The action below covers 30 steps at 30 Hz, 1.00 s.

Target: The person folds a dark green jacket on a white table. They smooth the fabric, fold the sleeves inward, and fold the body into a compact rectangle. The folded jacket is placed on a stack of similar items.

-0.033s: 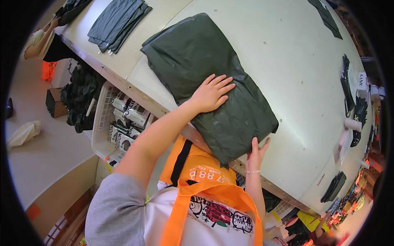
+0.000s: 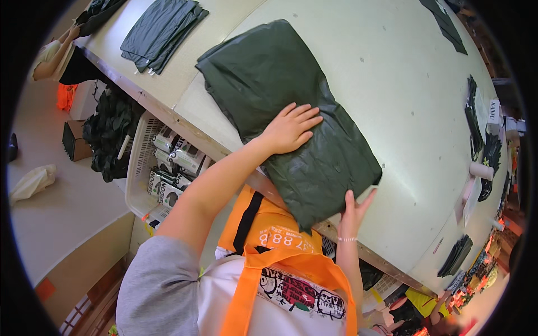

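Observation:
A folded dark green garment (image 2: 269, 73) of smooth, slightly shiny fabric lies on the pale table, its near edge reaching over the table's front edge. My left hand (image 2: 291, 129) rests flat on the middle of it, fingers stretched out and holding nothing. At the garment's near right edge is my right hand (image 2: 352, 215), thumb against the fabric and forefinger pointing away beside the corner. Thumb and forefinger stand apart; the other fingers of that hand are mostly hidden.
A stack of dark folded pieces (image 2: 162, 35) lies at the far left of the table (image 2: 403, 112). Below the left edge stands a white basket (image 2: 134, 176) of small packages, beside a dark cloth heap (image 2: 109, 131). Another person's arm (image 2: 56, 59) shows far left. Dark bundles (image 2: 455, 256) lie along the right.
The garment has slid very slightly to the right and nearer. My right hand has shifted slightly the same way, while my left hand has barely moved.

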Available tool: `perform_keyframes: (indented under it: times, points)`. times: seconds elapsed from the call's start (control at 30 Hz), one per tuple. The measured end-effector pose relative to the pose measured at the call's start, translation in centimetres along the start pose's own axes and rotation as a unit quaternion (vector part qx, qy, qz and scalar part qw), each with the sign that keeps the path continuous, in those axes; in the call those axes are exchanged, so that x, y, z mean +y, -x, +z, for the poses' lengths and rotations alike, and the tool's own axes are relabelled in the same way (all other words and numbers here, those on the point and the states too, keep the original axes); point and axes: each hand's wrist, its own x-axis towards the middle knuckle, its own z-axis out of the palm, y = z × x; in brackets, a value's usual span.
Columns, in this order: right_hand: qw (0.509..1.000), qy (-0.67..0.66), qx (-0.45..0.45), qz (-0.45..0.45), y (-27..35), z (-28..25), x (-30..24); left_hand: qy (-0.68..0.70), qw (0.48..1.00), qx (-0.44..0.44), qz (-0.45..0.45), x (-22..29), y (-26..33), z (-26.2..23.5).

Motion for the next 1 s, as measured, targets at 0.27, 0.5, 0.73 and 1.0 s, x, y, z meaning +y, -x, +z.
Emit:
perform_keyframes:
  times: [0.27, 0.5, 0.73, 1.0]
  points:
    - [0.965, 0.171, -0.16, -0.119, -1.1, 14.7, -15.9, 0.746, 0.649, -0.139, -0.048, -0.8, 0.3, -0.5]
    - [0.863, 0.454, -0.219, 0.004, -17.8, 28.2, -8.3, 0.908, 0.383, -0.115, -0.125, -1.5, 1.9, 1.0]
    - [0.801, 0.454, -0.099, -0.377, -12.1, 14.8, -8.1, 0.915, 0.366, -0.085, -0.149, -3.5, 2.7, 0.2]
    - [0.919, 0.365, -0.101, -0.111, -10.5, 7.3, -1.6, 0.866, 0.419, -0.12, -0.246, -2.9, 3.0, -0.6]
